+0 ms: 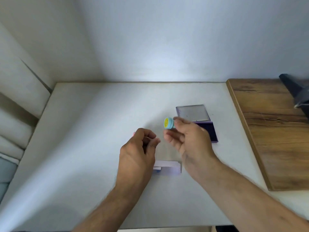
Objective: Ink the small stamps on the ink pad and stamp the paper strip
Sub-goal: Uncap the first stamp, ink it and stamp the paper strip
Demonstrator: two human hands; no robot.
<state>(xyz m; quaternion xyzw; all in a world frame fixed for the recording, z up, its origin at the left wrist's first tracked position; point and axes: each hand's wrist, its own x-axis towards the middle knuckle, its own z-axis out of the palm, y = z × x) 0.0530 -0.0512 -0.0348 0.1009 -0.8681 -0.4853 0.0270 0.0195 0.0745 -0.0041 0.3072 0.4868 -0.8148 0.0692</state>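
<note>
The white counter [100, 131] carries all the work items; a wooden board [267, 131] adjoins it on the right with a dark object [296, 92] lying on it, its nature unclear. The ink pad [208, 131] lies open right of centre, its clear lid [192, 113] folded back behind the dark purple pad surface. The paper strip [168, 167] lies near the front edge, partly covered by the left wrist. The right hand [189, 139] holds a small blue stamp [168, 123] raised above the counter, pinched at its handle, the yellow face turned leftward and not yet on the pad. The left hand [138, 148] hovers beside it with fingers curled; its grip appears clenched, and whether it contains anything cannot be told. A small pink item [133, 133] shows just behind the left knuckles, mostly hidden. Risks, as judged: the light fingertip grip may let the stamp slip or tilt, giving uneven inking; the unsecured paper strip may shift under pressing and smear the print.
</note>
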